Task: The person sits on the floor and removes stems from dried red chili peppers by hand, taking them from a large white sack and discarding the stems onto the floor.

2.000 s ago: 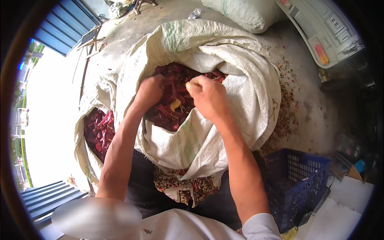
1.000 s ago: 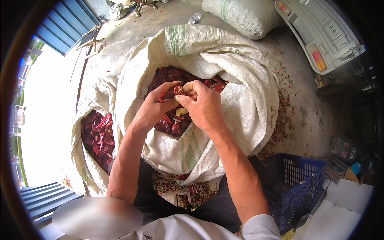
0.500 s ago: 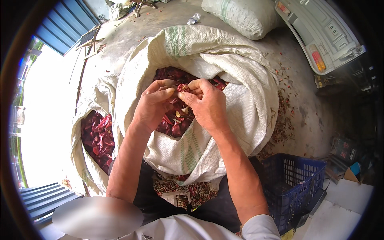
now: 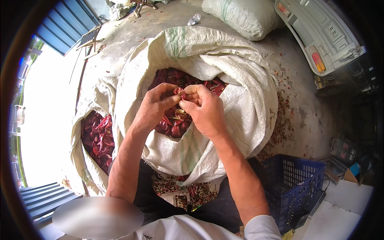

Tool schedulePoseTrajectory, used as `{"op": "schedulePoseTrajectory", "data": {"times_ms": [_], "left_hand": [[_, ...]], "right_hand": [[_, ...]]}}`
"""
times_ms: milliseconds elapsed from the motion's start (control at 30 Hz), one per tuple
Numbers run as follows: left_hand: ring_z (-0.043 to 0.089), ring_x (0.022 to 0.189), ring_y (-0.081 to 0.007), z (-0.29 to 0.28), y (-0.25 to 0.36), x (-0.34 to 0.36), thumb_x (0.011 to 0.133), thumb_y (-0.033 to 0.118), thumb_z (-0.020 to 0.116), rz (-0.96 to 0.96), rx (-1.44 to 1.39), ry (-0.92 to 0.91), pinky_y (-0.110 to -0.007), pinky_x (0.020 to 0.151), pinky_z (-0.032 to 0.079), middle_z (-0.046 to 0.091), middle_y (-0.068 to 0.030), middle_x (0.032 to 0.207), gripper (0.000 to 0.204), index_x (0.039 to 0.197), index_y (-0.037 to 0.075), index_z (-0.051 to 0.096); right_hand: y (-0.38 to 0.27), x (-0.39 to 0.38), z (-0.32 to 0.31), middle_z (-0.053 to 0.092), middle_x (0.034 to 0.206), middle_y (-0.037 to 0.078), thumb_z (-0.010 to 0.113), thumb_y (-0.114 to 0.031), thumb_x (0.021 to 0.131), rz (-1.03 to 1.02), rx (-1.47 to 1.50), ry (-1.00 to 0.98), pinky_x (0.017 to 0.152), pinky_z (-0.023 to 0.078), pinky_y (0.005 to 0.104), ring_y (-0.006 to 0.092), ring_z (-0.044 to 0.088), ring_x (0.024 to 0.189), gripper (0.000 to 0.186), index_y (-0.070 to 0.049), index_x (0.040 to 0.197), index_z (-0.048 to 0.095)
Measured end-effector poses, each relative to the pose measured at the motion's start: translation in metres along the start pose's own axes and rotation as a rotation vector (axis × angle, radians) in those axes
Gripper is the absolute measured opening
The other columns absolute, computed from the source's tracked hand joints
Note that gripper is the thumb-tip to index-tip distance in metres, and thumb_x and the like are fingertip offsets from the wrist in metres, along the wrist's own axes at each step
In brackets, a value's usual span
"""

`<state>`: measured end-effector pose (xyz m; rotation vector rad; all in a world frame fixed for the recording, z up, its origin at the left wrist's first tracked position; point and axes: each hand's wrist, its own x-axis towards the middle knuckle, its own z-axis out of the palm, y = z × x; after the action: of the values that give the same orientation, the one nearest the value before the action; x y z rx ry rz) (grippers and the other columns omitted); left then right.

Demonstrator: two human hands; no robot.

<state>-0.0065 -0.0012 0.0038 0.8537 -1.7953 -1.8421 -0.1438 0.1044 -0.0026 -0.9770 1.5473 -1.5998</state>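
A small crumpled dried red chilli point(image 4: 179, 93) is pinched between the fingertips of my left hand point(image 4: 159, 102) and my right hand point(image 4: 202, 108), which meet over the opening of a large white woven sack point(image 4: 244, 112) with green stripes and a rolled rim. Dark red dried chillies point(image 4: 172, 128) fill this sack beneath my fingers, with pale stalks and a yellowish piece among them. On the left stands a second open sack point(image 4: 82, 160), also holding red chillies point(image 4: 100, 140).
A full white sack point(image 4: 240, 16) lies behind. A pale vehicle panel point(image 4: 332, 36) is at the upper right, a blue plastic crate point(image 4: 296, 172) at the lower right. Stems and scraps point(image 4: 282, 120) litter the concrete floor. A bright doorway is on the left.
My hands have come together from apart over the chillies, and a chilli now shows between the fingertips. In the last half second the fingers shifted slightly around it.
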Motion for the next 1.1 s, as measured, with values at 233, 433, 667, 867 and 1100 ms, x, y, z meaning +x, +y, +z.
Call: {"op": "schedulePoseTrajectory", "data": {"times_ms": [233,433,667,867,1100], "left_hand": [[0.063,0.088,-0.01,0.006,-0.011,0.002,0.096,0.008,0.065,-0.026,-0.212,0.058,-0.026,0.08,0.053,0.067,-0.0045,0.099,0.018,0.112,-0.001,0.062],[0.065,0.088,-0.0114,0.019,-0.007,0.0,0.094,0.007,0.067,0.053,-0.056,0.234,-0.025,0.08,0.053,0.068,-0.0043,0.095,0.021,0.115,0.001,0.067],[0.068,0.083,-0.0155,0.011,-0.015,0.003,0.089,0.003,0.069,0.242,0.343,0.285,-0.029,0.076,0.053,0.07,-0.0086,0.087,0.015,0.103,0.001,0.072],[0.068,0.083,-0.0327,0.023,-0.002,0.0,0.083,-0.001,0.068,0.637,0.761,0.371,-0.037,0.072,0.055,0.069,-0.0123,0.092,0.013,0.095,0.004,0.068],[0.067,0.082,-0.0167,0.017,-0.003,-0.001,0.09,-0.003,0.065,0.366,0.435,0.309,-0.03,0.074,0.056,0.069,-0.008,0.094,0.011,0.1,0.001,0.067]], "right_hand": [[0.007,0.006,0.006,0.071,0.089,0.019,0.059,-0.028,0.099,-0.316,-0.403,0.07,0.067,0.056,0.0416,0.0361,0.07,0.077,0.032,0.003,0.109,0.062],[0.016,0.006,0.007,0.065,0.074,0.023,0.053,-0.025,0.102,-0.226,-0.627,-0.002,0.063,0.052,0.0472,0.041,0.066,0.071,0.028,0.0,0.09,0.056],[0.013,0.001,0.007,0.064,0.075,0.024,0.054,-0.021,0.101,-0.289,-0.73,0.018,0.064,0.053,0.0462,0.0404,0.067,0.074,0.023,0.001,0.093,0.055],[0.016,0.006,0.005,0.064,0.078,0.024,0.052,-0.015,0.099,-0.214,-0.256,-0.09,0.067,0.052,0.0477,0.0426,0.066,0.077,0.021,0.006,0.099,0.056],[0.008,0.004,0.006,0.064,0.082,0.019,0.054,-0.01,0.095,-0.426,-0.687,-0.041,0.066,0.053,0.0443,0.036,0.067,0.077,0.011,0.0,0.091,0.053]]}}
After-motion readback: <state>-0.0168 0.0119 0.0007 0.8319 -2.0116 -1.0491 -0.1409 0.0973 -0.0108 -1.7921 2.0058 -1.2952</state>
